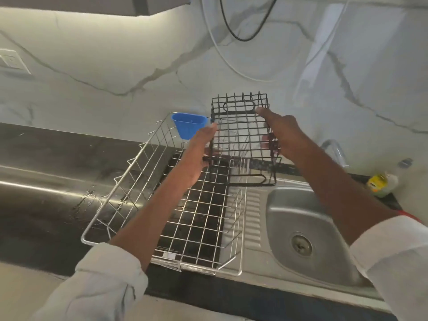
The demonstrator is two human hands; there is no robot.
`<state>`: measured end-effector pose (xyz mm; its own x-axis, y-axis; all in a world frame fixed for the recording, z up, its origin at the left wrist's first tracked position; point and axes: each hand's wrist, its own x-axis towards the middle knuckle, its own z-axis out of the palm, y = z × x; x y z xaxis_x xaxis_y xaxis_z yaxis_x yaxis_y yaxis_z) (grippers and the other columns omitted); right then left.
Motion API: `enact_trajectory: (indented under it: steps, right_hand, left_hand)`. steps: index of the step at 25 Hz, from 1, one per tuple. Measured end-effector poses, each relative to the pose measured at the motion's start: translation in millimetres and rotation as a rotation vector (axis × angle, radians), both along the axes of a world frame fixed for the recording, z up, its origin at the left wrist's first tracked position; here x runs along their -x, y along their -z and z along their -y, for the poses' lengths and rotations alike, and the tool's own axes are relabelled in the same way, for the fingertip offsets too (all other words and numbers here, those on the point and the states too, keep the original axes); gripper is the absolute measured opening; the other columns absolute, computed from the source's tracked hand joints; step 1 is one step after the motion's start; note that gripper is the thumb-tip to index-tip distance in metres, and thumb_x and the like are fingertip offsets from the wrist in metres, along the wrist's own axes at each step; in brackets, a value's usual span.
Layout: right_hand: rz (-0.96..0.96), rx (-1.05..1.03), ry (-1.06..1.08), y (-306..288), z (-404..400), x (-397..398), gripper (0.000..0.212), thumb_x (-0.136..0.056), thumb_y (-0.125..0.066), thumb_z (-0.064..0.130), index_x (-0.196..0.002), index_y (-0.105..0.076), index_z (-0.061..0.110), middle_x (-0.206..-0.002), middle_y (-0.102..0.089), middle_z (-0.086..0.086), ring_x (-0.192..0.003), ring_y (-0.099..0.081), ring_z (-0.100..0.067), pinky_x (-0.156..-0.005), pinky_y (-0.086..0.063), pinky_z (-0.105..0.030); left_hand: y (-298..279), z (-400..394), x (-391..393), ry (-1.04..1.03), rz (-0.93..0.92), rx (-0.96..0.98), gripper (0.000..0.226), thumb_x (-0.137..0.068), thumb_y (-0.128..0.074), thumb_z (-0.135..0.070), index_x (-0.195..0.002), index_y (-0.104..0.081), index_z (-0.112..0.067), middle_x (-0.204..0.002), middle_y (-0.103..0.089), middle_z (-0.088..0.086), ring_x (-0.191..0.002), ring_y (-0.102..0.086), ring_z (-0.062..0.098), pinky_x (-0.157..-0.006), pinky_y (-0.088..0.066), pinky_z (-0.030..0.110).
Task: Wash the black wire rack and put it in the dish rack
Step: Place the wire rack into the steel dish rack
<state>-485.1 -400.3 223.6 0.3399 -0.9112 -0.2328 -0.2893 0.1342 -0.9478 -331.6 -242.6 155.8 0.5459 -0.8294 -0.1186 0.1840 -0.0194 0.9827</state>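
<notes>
two hands hold a black wire grid rack (240, 135) above the far end of a silver wire dish rack (129, 200) on a dark surface (46, 205): the left hand (199, 156) grips its left side, the right hand (282, 135) its right. a blue plastic cup (188, 126) hangs on the dish rack's far rim, beside a steel sink (308, 228).

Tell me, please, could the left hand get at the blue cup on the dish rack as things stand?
Probably not at once: the left hand grips the black wire rack, so it would have to let go first. The blue cup hangs close beside it on the dish rack rim, unobstructed.
</notes>
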Motion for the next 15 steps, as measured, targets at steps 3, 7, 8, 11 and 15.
enact_trajectory:
  steps: [3,7,8,11,15]
  right_hand:
    - [0.023,-0.147,-0.091,26.1,-21.4,-32.8,0.078,-0.087,-0.076,0.055,-0.138,-0.043,0.006,-0.121,-0.059,-0.018,-0.098,-0.066,-0.032,-0.056,-0.058,-0.031]
    - [-0.078,-0.293,-0.17,87.7,-48.4,-77.9,0.083,-0.094,-0.064,0.059,-0.158,-0.031,0.018,-0.161,-0.035,-0.022,-0.136,-0.046,-0.048,-0.098,-0.052,-0.056]
    - [-0.1,-0.33,-0.171,100.6,-53.5,-86.9,0.08,-0.097,-0.06,0.059,-0.16,-0.029,0.02,-0.165,-0.03,-0.019,-0.141,-0.041,-0.048,-0.103,-0.048,-0.059]
    - [-0.145,-0.451,-0.168,133.6,-67.1,-107.7,0.071,-0.104,-0.048,0.055,-0.161,-0.025,0.021,-0.169,-0.023,-0.014,-0.149,-0.032,-0.045,-0.113,-0.039,-0.062]
    - [-0.168,-0.49,-0.169,165.4,-72.7,-125.5,0.065,-0.109,-0.039,0.048,-0.163,-0.022,0.016,-0.17,-0.022,-0.011,-0.153,-0.028,-0.037,-0.121,-0.03,-0.055]
  left_hand:
    - [12.4,-11.8,-47.7,0.022,0.065,-0.072,0.052,-0.1,-0.062,-0.055,-0.135,-0.062,-0.017,-0.121,-0.065,0.007,-0.093,-0.063,0.018,-0.075,-0.055,0.033]
    - [49.3,-31.5,-93.8,0.049,0.113,-0.326,0.05,-0.098,-0.067,-0.046,-0.137,-0.058,-0.017,-0.133,-0.063,0.012,-0.107,-0.065,0.026,-0.083,-0.057,0.038]
    - [58.4,-34.1,-99.8,0.051,0.132,-0.373,0.045,-0.101,-0.066,-0.042,-0.137,-0.058,-0.018,-0.132,-0.064,0.01,-0.109,-0.065,0.027,-0.087,-0.056,0.039]
    - [83.0,-37.9,-110.4,0.048,0.169,-0.442,0.04,-0.105,-0.062,-0.037,-0.139,-0.058,-0.016,-0.126,-0.066,0.008,-0.104,-0.061,0.024,-0.086,-0.052,0.038]
    - [113.1,-36.3,-117.1,0.042,0.193,-0.521,0.057,-0.107,-0.058,-0.041,-0.158,-0.043,-0.019,-0.154,-0.053,0.009,-0.134,-0.054,0.029,-0.118,-0.042,0.052]
